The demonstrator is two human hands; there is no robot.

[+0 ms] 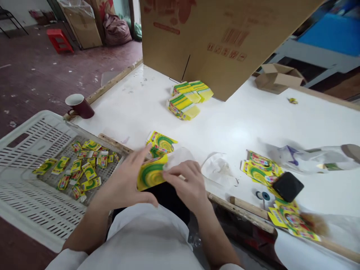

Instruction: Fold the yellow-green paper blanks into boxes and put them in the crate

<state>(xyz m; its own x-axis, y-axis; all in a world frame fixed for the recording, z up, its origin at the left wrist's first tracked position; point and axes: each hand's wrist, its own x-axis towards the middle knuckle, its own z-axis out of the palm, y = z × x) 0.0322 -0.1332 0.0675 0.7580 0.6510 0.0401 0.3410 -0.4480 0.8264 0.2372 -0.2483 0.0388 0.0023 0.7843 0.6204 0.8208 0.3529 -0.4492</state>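
A small yellow and green printed carton [152,173] is held over the table's front edge. My right hand [189,183] pinches its right end between thumb and fingers. My left hand [126,182] is at the carton's left side, thumb and fingers spread apart; whether it touches the carton is hard to tell. Just beyond, a flat yellow carton [163,142] lies on the white table [225,127]. Crumpled whitish plastic [180,155] is behind my right hand, and another thin white plastic piece [216,168] lies to its right.
A white basket [30,202] with several small cartons stands at left, near a maroon mug [84,108]. Yellow cartons [185,101] lie before a large cardboard box [197,48]. At right are flat cartons [295,221], a black object [288,186] and a thread spool [263,195].
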